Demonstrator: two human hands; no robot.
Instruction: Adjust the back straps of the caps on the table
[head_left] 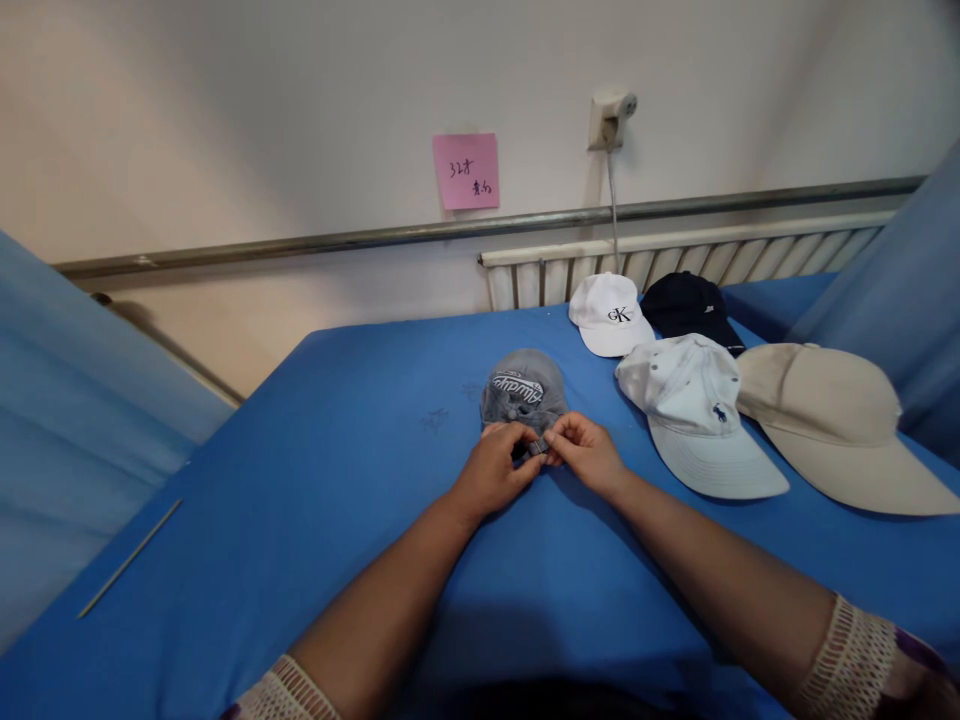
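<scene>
A grey baseball cap [529,372] with white "Always" lettering lies on the blue-covered table in front of me. Its adjustment strap [538,446], with what looks like a small metal buckle, faces me. My left hand [501,466] pinches the strap from the left, thumb and fingers closed. From the right, my right hand [585,450] grips the strap's other side between thumb and fingertips. Both hands nearly touch at the buckle, and the fingers hide part of it.
To the right sit a white cap [609,305], a black cap [686,300], a pale cap [686,385] and a large beige cap [832,400]. A thin stick [129,560] lies at the left on the blue cover [300,500]. Behind run a metal rail [375,238] and a radiator [675,258].
</scene>
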